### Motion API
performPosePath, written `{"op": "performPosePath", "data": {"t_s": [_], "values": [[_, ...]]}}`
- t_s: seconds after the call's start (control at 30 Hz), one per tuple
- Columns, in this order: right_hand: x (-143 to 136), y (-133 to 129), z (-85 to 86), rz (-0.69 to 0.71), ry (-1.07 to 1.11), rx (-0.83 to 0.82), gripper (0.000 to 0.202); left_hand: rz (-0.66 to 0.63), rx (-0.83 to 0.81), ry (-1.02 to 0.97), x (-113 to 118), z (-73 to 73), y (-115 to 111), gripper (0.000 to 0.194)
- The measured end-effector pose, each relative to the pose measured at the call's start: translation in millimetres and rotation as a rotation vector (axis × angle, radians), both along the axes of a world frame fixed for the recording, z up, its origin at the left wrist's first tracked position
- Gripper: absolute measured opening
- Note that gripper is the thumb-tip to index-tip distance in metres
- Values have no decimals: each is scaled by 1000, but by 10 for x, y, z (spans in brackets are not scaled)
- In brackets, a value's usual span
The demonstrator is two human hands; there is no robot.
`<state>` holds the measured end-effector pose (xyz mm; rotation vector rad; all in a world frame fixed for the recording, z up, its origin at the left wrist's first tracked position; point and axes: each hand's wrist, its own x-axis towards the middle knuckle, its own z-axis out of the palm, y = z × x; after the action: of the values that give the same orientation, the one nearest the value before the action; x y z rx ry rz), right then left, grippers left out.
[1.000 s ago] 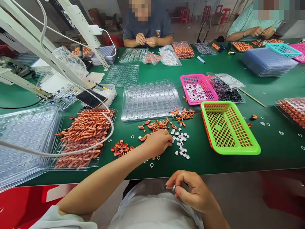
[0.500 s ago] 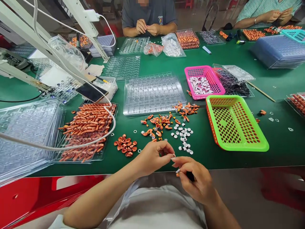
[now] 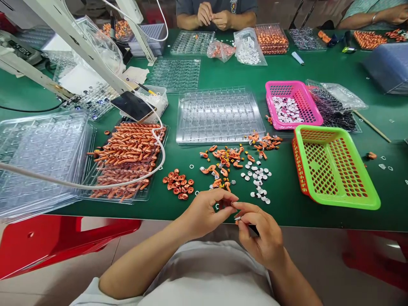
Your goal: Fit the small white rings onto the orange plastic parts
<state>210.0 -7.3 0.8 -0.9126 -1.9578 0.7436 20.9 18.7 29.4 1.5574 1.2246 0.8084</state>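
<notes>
My left hand (image 3: 208, 213) is closed in a pinch over the table's front edge. Whatever sits between its thumb and fingertips is too small and covered to name. Touching those fingertips is my right hand (image 3: 263, 236), its forefinger reaching to the same spot. Between its thumb and other fingers it grips a small white-and-orange part (image 3: 237, 219); something black shows partly under the palm. Just beyond lie orange curved parts (image 3: 223, 159) with yellow and clear bits, white round caps (image 3: 259, 174) and a cluster of copper-coloured cups (image 3: 178, 184).
A clear moulded tray (image 3: 219, 119) lies mid-table. Right of it stand a pink basket (image 3: 270, 87) of white pieces and a green basket (image 3: 360, 199). Orange tubes (image 3: 127, 148) fill trays at left, under a white cable (image 3: 79, 186). Another person's hands (image 3: 213, 17) work across the table.
The camera view has shifted, so the table's things appear farther right and mostly higher. Both hands stay close together, fingertips meeting; the right hand still grips its small part.
</notes>
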Motion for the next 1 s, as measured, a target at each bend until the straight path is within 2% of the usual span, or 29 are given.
{"op": "performPosePath", "data": {"t_s": [0.07, 0.2, 0.27, 0.33, 0.47, 1.0], "values": [[-29, -19, -2, -2, 48, -80, 23, 22, 27, -7, -28, -38, -25, 14], [-22, 4, 57, -52, 179, -358, 13, 14, 41, -7, -78, -66, -64, 12], [-6, 59, 115, -73, 182, -462, 11, 5, 61, -3, -91, -62, -75, 12], [-2, 129, 175, -30, 109, -526, 13, -3, 88, -1, -91, -59, -83, 13], [-36, 236, 250, 46, -8, -563, 15, -25, 155, 17, -70, -70, -90, 12], [-66, 267, 264, 46, -51, -584, 16, -24, 221, 62, -52, -123, -102, 10]]}}
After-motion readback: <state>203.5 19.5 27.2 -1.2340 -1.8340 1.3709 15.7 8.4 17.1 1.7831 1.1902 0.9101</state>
